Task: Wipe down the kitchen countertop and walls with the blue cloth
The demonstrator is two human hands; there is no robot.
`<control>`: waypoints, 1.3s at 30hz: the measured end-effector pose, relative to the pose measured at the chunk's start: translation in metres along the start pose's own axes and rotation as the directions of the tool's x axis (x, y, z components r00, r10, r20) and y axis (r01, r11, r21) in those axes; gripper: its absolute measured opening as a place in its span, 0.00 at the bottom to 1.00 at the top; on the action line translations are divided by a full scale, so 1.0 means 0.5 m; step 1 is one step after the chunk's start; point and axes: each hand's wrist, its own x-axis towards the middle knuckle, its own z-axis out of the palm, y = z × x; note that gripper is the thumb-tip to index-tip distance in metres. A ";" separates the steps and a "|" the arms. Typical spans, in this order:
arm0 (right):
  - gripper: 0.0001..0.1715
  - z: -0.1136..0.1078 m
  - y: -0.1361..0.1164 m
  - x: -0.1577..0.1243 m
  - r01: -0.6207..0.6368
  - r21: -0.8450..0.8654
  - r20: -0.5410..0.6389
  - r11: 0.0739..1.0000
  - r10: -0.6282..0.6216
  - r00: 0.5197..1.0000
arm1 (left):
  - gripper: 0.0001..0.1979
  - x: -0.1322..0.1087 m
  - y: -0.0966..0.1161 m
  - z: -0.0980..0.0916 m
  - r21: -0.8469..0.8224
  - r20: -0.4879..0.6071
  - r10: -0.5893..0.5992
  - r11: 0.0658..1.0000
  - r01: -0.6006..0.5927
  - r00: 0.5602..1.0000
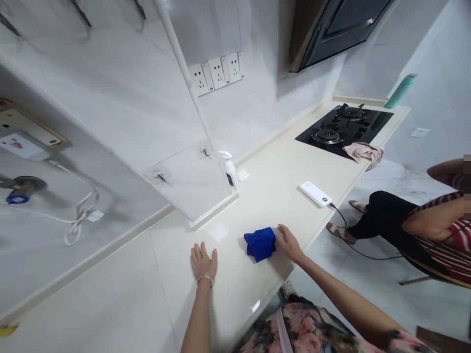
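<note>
A blue cloth (260,244), bunched and folded into a small pad, lies on the cream countertop (228,299). Just beyond its right edge is my right hand (289,242), fingers slightly bent and loosely apart; whether the fingertips brush the cloth I cannot tell. My left hand (204,264) rests palm down on the counter to the left of the cloth, fingers spread, a bracelet at its wrist. Nothing is held in it.
A white power bank (314,194) with a black cable lies near the counter edge. Behind are a white spray bottle (230,171), a gas stove (344,130), a pale rag (364,153) and a green bottle (401,91). A wall corner (215,211) juts onto the counter. A person (434,220) sits at right.
</note>
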 end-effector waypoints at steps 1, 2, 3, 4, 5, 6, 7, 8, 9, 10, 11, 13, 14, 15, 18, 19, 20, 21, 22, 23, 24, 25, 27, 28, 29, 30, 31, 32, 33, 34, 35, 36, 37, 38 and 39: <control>0.32 0.015 -0.019 -0.005 0.014 -0.036 0.039 0.999 -0.013 0.999 | 0.39 -0.002 0.001 0.001 -0.011 -0.030 0.013 1.000 -0.013 0.999; 0.32 0.028 -0.038 -0.009 0.033 -0.085 0.078 0.996 -0.026 0.997 | 0.39 -0.004 0.003 0.002 -0.021 -0.059 0.024 0.999 -0.025 0.998; 0.33 0.038 -0.054 -0.012 0.055 -0.139 0.116 0.989 -0.039 0.992 | 0.39 -0.006 0.003 0.004 -0.030 -0.086 0.033 0.999 -0.036 0.996; 0.33 0.045 -0.068 -0.012 0.081 -0.183 0.150 0.980 -0.053 0.987 | 0.38 -0.009 0.004 0.005 -0.037 -0.110 0.041 0.998 -0.045 0.993; 0.32 0.048 -0.078 -0.010 0.107 -0.209 0.176 0.972 -0.070 0.982 | 0.38 -0.011 0.004 0.006 -0.041 -0.130 0.048 0.998 -0.053 0.990; 0.32 0.050 -0.084 -0.007 0.128 -0.223 0.195 0.967 -0.084 0.977 | 0.38 -0.012 0.003 0.008 -0.042 -0.146 0.053 0.997 -0.060 0.988; 0.33 0.049 -0.088 -0.002 0.140 -0.228 0.209 0.963 -0.092 0.973 | 0.38 -0.013 0.002 0.009 -0.043 -0.160 0.057 0.997 -0.065 0.985; 0.33 0.048 -0.090 0.004 0.145 -0.228 0.221 0.963 -0.094 0.971 | 0.38 -0.013 0.001 0.010 -0.043 -0.172 0.060 0.997 -0.068 0.983; 0.35 0.046 -0.091 0.011 0.143 -0.225 0.233 0.964 -0.089 0.968 | 0.37 -0.012 0.000 0.011 -0.041 -0.180 0.061 0.997 -0.069 0.982; 0.37 0.043 -0.091 0.018 0.135 -0.222 0.247 0.966 -0.078 0.966 | 0.37 -0.011 -0.002 0.013 -0.037 -0.187 0.060 0.997 -0.068 0.981; 0.38 0.040 -0.092 0.027 0.124 -0.216 0.265 0.968 -0.064 0.962 | 0.37 -0.010 -0.003 0.014 -0.034 -0.193 0.057 0.997 -0.065 0.980; 0.41 0.031 -0.095 0.043 0.102 -0.190 0.311 0.976 -0.039 0.950 | 0.36 -0.009 -0.004 0.017 -0.030 -0.203 0.052 0.998 -0.060 0.978; 0.41 0.025 -0.097 0.050 0.090 -0.172 0.337 0.981 -0.027 0.941 | 0.36 -0.008 -0.004 0.017 -0.028 -0.206 0.051 0.998 -0.058 0.977; 0.41 0.020 -0.099 0.056 0.073 -0.155 0.364 0.985 -0.012 0.931 | 0.36 -0.008 -0.004 0.017 -0.026 -0.210 0.050 0.998 -0.057 0.976; 0.35 0.004 -0.103 0.055 0.044 -0.109 0.437 0.993 0.008 0.899 | 0.36 -0.010 -0.005 0.016 -0.028 -0.228 0.048 0.998 -0.056 0.973; 0.31 0.001 -0.104 0.049 0.048 -0.093 0.451 0.994 -0.001 0.892 | 0.35 -0.010 -0.006 0.016 -0.031 -0.236 0.048 0.998 -0.057 0.971; 0.26 0.000 -0.103 0.039 0.057 -0.072 0.454 0.996 -0.018 0.891 | 0.35 -0.010 -0.007 0.016 -0.033 -0.243 0.049 0.998 -0.059 0.969; 0.23 0.000 -0.101 0.028 0.066 -0.042 0.445 0.997 -0.041 0.895 | 0.35 -0.010 -0.009 0.016 -0.033 -0.249 0.052 0.998 -0.062 0.967; 0.20 0.001 -0.098 0.017 0.070 -0.003 0.425 0.998 -0.062 0.903 | 0.35 -0.010 -0.010 0.017 -0.031 -0.254 0.055 0.997 -0.065 0.966; 0.19 0.002 -0.095 0.007 0.065 0.047 0.401 0.997 -0.078 0.913 | 0.35 -0.009 -0.012 0.017 -0.026 -0.258 0.059 0.997 -0.068 0.964; 0.18 0.003 -0.092 0.000 0.047 0.108 0.385 0.993 -0.086 0.919 | 0.35 -0.009 -0.014 0.018 -0.022 -0.259 0.063 0.997 -0.071 0.964; 0.17 0.003 -0.089 -0.002 0.015 0.171 0.387 0.985 -0.081 0.918 | 0.35 -0.009 -0.015 0.018 -0.020 -0.258 0.064 0.997 -0.072 0.964; 0.16 -0.004 -0.087 0.010 -0.088 0.261 0.434 0.961 -0.035 0.900 | 0.35 -0.009 -0.017 0.018 -0.022 -0.253 0.057 0.998 -0.064 0.966; 0.16 -0.012 -0.090 0.026 -0.145 0.276 0.451 0.950 0.005 0.892 | 0.35 -0.009 -0.018 0.017 -0.025 -0.251 0.050 0.998 -0.058 0.967; 0.16 -0.023 -0.095 0.046 -0.188 0.275 0.444 0.943 0.049 0.895 | 0.35 -0.009 -0.019 0.016 -0.027 -0.248 0.044 0.998 -0.052 0.968; 0.15 -0.037 -0.102 0.071 -0.207 0.271 0.404 0.940 0.084 0.911 | 0.34 -0.009 -0.019 0.016 -0.028 -0.244 0.038 0.999 -0.046 0.969; 0.15 -0.051 -0.112 0.099 -0.193 0.274 0.333 0.942 0.095 0.938 | 0.34 -0.009 -0.019 0.015 -0.027 -0.240 0.035 0.999 -0.042 0.970; 0.15 -0.065 -0.123 0.128 -0.145 0.285 0.242 0.948 0.075 0.967 | 0.34 -0.010 -0.018 0.014 -0.024 -0.237 0.033 0.999 -0.040 0.971; 0.14 -0.078 -0.133 0.156 -0.068 0.293 0.144 0.954 0.026 0.989 | 0.35 -0.010 -0.017 0.013 -0.022 -0.235 0.033 0.999 -0.040 0.971; 0.14 -0.089 -0.143 0.182 0.027 0.287 0.053 0.957 -0.044 0.998 | 0.35 -0.010 -0.016 0.012 -0.019 -0.236 0.034 0.999 -0.039 0.971; 0.14 -0.098 -0.149 0.204 0.124 0.260 -0.016 0.957 -0.125 0.992 | 0.35 -0.010 -0.015 0.012 -0.018 -0.239 0.033 0.999 -0.038 0.971; 0.14 -0.103 -0.152 0.220 0.209 0.210 -0.050 0.955 -0.203 0.978 | 0.35 -0.011 -0.014 0.012 -0.017 -0.242 0.033 0.999 -0.038 0.970; 0.15 -0.105 -0.149 0.230 0.273 0.141 -0.041 0.951 -0.270 0.962 | 0.35 -0.011 -0.013 0.012 -0.017 -0.245 0.033 0.999 -0.038 0.969; 0.16 -0.104 -0.142 0.234 0.320 0.066 0.014 0.945 -0.321 0.947 | 0.35 -0.011 -0.012 0.012 -0.017 -0.246 0.033 0.999 -0.038 0.969; 0.17 -0.101 -0.131 0.232 0.359 -0.003 0.109 0.933 -0.356 0.928 | 0.35 -0.011 -0.012 0.012 -0.015 -0.245 0.032 0.999 -0.037 0.969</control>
